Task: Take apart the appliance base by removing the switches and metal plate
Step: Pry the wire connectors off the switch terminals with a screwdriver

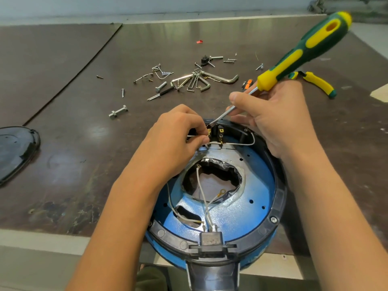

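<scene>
Left hand [174, 133] on white wire [190, 135], right hand [279, 118] around screwdriver [304, 49], switch [220, 131] half-hidden.

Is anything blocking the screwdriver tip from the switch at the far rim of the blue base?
Nothing visible does. The green-and-yellow screwdriver in the right hand has its flat tip at the black switch; the left hand pinches a thin white wire just beside it.

Just 1 cam here, head-mounted, wide-angle, looking forward and down.
It sits close over the appliance base [241, 217], which fills the lower centre of the frame and runs off the bottom edge; the table [63, 59] stretches away to a wall strip along the top.
</scene>
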